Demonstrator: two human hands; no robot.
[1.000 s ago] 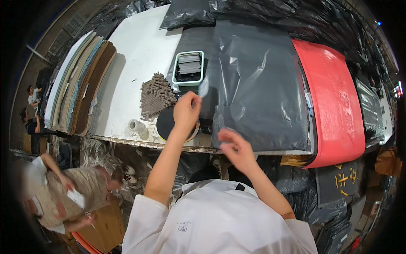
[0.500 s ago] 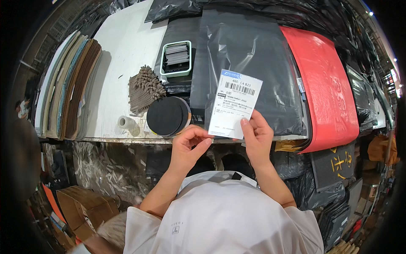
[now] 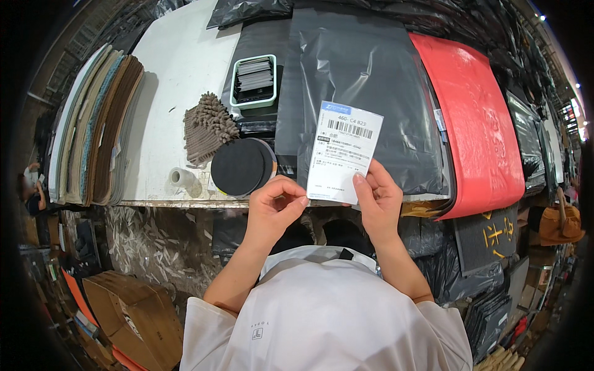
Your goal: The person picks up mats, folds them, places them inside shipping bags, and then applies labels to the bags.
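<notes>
A white shipping label (image 3: 344,162) with a barcode and a blue patch at its top is upright before me, over the near edge of the table. My right hand (image 3: 378,201) pinches its lower right side, thumb in front and fingers behind. At the lower left corner, the thumb and curled fingers of my left hand (image 3: 277,207) close on the label's edge. Behind the label lie large black plastic bags (image 3: 365,80), spread flat on the table.
On the white table (image 3: 179,68) are a mint-rimmed basket (image 3: 274,96) of dark cards, a brown chenille mitt (image 3: 207,133), a round black container (image 3: 238,167) and a white roll (image 3: 182,178). A mat stack (image 3: 102,123) stands left; a red bag (image 3: 473,123) lies right; a cardboard box (image 3: 133,315) sits lower left.
Both hands keep their grip on the label and have barely moved. The view has shifted slightly, and a blurred shape beside the cardboard box at the lower left has gone.
</notes>
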